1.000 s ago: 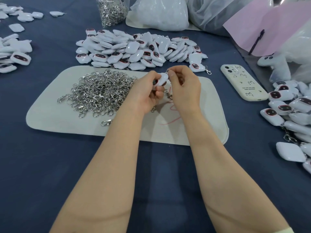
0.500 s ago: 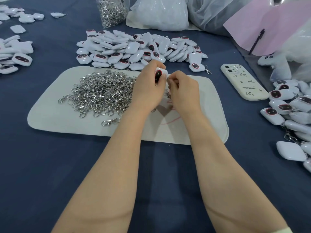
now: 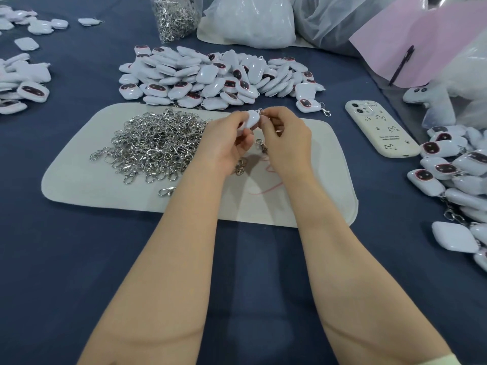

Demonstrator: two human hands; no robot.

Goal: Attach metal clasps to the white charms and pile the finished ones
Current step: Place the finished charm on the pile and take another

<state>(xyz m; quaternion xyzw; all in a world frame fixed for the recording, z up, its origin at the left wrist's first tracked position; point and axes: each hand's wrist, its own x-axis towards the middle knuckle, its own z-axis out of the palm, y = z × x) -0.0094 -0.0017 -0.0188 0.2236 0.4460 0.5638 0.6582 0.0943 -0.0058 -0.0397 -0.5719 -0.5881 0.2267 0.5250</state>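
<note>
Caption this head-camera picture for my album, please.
Left hand holds a white charm while right hand pinches a clasp at its top.

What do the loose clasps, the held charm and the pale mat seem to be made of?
The loose clasps: metal, silvery and polished; they glint brightly. The held charm: probably glossy plastic or resin; its white surface shows smooth highlights. The pale mat: likely felt or similar fabric; matte, no shine, soft rounded corners.

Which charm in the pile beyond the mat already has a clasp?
The face-up charm at the right end of the pile, nearest the phone; a lobster clasp trails from it.
</note>
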